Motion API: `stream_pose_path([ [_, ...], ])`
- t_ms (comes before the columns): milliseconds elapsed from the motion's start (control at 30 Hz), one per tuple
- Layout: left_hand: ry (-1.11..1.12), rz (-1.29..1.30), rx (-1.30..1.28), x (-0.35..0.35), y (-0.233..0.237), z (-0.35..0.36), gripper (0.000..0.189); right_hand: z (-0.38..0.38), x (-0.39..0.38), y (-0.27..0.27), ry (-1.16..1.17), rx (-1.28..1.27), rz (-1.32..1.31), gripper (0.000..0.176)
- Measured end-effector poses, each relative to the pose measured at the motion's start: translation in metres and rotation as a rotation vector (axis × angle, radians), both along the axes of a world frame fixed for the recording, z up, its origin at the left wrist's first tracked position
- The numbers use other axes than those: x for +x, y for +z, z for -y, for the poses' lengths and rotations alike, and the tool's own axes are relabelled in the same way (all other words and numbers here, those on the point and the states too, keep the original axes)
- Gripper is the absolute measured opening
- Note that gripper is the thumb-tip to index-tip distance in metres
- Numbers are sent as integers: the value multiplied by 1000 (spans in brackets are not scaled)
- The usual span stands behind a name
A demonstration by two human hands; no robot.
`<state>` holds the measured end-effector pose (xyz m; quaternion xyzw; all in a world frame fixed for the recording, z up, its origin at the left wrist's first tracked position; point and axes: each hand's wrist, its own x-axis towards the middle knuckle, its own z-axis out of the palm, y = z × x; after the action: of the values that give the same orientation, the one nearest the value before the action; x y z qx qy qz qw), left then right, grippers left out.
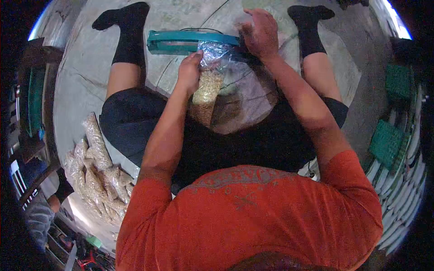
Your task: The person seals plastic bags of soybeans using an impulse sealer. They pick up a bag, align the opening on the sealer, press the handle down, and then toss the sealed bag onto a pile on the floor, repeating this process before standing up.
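Note:
A clear plastic bag (209, 88) with pale, grain-like pieces in its lower part lies between my legs. My left hand (190, 70) pinches its left edge, thumb on top. The bag's upper end reaches the long teal bar of what looks like a heat sealer (181, 40), which lies crosswise on the floor. Just beyond the sealer's right end hovers my right hand (262, 34), fingers apart and slightly smeared by motion, with nothing seen in them.
Several filled bags (97, 176) are heaped on the floor (83, 86) at the left. A dark cord (212, 16) runs from behind the sealer. Green woven panels (386, 142) stand at the right. Socked feet (124, 18) flank the sealer.

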<state>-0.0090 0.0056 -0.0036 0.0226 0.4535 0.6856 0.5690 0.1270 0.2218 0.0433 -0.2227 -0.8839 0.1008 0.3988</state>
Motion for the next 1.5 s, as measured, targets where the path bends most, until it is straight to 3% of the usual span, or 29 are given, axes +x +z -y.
stream_pose_path([
  [433,-30,-64,-29,1,13,1,34,8,2,7,-15,46,72,63],
  [467,-25,-254,15,2,14,5,33,11,0,8,-19,36,67,64],
  [500,-21,-274,25,-1,8,11,33,14,1,6,-17,46,48,64],
  [567,-232,-1160,-163,-11,-8,9,31,10,0,5,-14,-2,150,64],
  [600,-212,-1180,-139,-11,-13,6,31,14,-1,8,-47,31,223,65],
  [667,-69,-750,66,-3,-20,5,30,16,-3,22,-19,22,242,66],
  [700,-61,-751,77,-2,-15,3,30,18,-4,25,12,-21,277,66],
  [767,-36,-63,65,-2,-5,5,30,17,-8,30,-36,4,324,65],
  [800,-41,-69,67,-1,2,6,30,20,-9,41,-51,64,380,59],
  [867,-50,-555,-9,1,13,7,30,27,-12,65,-75,120,430,53],
  [900,-57,-560,-6,1,11,6,30,32,-14,78,-70,94,484,50],
  [967,-8,-73,26,1,-1,3,31,40,-14,101,-66,67,540,48],
  [1033,4,-84,30,2,-8,1,31,47,-13,119,18,361,397,39],
  [1067,22,-95,31,0,-11,1,32,56,-11,125,32,362,398,39],
  [1100,38,-91,27,-2,-14,0,32,68,-3,130,117,379,209,33],
  [1133,26,-242,-7,-4,-18,0,31,83,8,131,200,385,21,28],
  [1167,8,-395,-40,-3,-21,1,31,98,25,126,283,358,25,25],
  [1200,14,-390,-43,-2,-21,1,31,113,43,116,361,335,28,21],
  [1267,30,-267,-20,-1,-18,-2,32,146,63,76,468,-38,191,21],
  [1333,-7,-206,1,-4,-33,-3,35,170,87,12,396,-372,436,24],
  [1367,-39,-148,19,-6,-39,-3,39,169,90,4,393,-376,436,24],
  [1433,-55,-164,26,-5,-28,3,39,169,97,0,245,-653,747,31],
  [1467,-64,-183,43,-4,-19,4,39,164,95,2,237,-661,748,31],
  [1500,-72,-181,46,-3,-14,5,39,153,84,15,146,-505,536,32],
])
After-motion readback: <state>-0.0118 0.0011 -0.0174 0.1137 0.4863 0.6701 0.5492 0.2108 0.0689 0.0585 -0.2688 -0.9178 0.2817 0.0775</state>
